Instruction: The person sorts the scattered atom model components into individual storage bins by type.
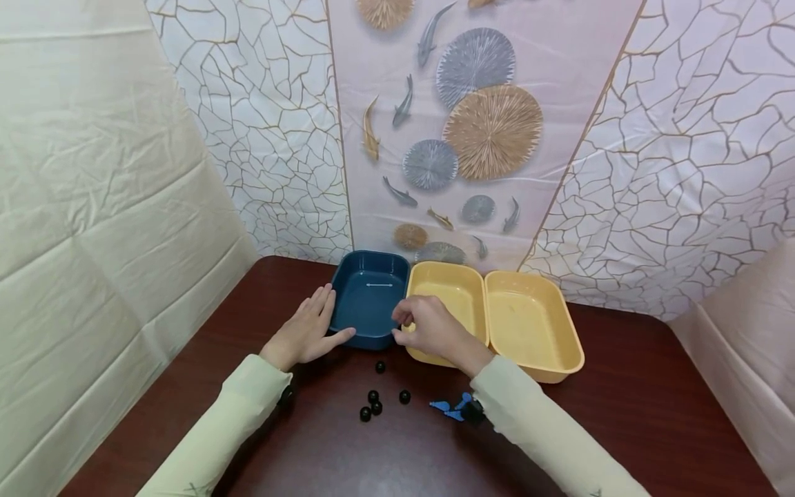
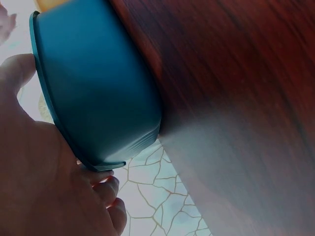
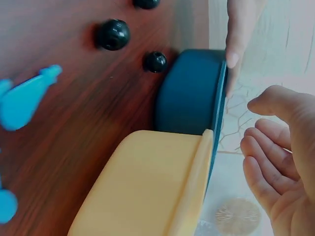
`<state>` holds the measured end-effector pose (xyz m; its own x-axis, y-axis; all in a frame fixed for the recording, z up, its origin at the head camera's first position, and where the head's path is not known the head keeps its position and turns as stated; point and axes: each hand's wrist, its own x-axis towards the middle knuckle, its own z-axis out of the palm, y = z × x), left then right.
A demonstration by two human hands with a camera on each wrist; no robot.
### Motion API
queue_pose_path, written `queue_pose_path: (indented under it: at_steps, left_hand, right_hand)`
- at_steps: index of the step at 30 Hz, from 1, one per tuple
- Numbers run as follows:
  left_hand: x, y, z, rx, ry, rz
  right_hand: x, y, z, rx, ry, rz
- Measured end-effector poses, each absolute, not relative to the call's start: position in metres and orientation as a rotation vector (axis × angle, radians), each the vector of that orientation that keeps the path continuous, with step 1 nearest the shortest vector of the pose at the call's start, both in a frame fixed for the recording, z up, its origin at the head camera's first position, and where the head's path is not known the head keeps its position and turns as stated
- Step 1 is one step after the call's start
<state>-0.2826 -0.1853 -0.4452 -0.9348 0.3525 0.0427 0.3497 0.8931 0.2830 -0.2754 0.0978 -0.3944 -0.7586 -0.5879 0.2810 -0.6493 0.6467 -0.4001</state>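
Observation:
A dark blue bin (image 1: 366,342) stands at the back of the table, a yellow bin (image 1: 456,276) against its right side. My left hand (image 1: 306,330) rests at the blue bin's left and near rim, fingers straight and thumb spread apart. In the left wrist view, the thumb (image 2: 19,71) touches the rim. Above where the blue and yellow bins meet hovers my right hand (image 1: 428,328), its fingers loosely curled. The right wrist view shows those fingers (image 3: 266,162) with nothing between them and the thumb.
Several round black beads (image 1: 405,397) lie on the dark wooden table (image 1: 385,462) in front of the bins. Blue teardrop-shaped pieces (image 1: 439,406) lie near the right sleeve. A second yellow bin (image 1: 534,324) stands at the right. Patterned cloth (image 1: 286,124) hangs behind the table.

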Motion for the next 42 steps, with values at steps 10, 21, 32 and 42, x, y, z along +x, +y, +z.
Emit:
queue_pose_path:
  at_steps: [10,21,32,42]
  left_hand:
    - [-0.283,-0.186,-0.443,0.575,3.043,0.461]
    - [-0.283,-0.187,-0.446,0.575,3.047,0.458]
    - [-0.283,-0.187,-0.446,0.582,3.049,0.468]
    - [-0.282,-0.185,-0.447,0.580,3.044,0.472]
  right_hand:
    - [-0.224,0.130,-0.391,1.212,-2.772,0.848]
    - [-0.177,0.149,-0.403,1.434,-2.845,0.980]
    - [-0.137,0.155,-0.423,1.675,-2.891,1.036]
    - [-0.122,0.158,-0.441,1.830,-2.855,0.968]
